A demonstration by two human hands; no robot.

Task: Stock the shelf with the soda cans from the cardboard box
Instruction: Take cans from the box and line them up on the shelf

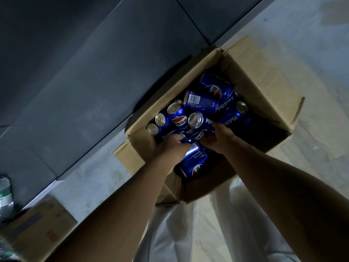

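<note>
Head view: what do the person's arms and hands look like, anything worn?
Both forearms are bare up to the frame edge: no sleeves in view. The left hand and right hand show no gloves; no watch, bracelet or ring is visible, though the light is dim. Below the arms hangs white, creased fabric clothing.

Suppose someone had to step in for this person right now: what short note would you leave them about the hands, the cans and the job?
Left hand: down in the cardboard box, fingers curled over a blue soda can.
Right hand: also in the box, fingers curled among the cans; what it holds is hidden.
Cans: a jumbled pile in the box on the floor, some upright, some on their sides.
Done: nothing can be told; no shelf is plainly in view.
Left: lift the cans out and stock them.
</note>
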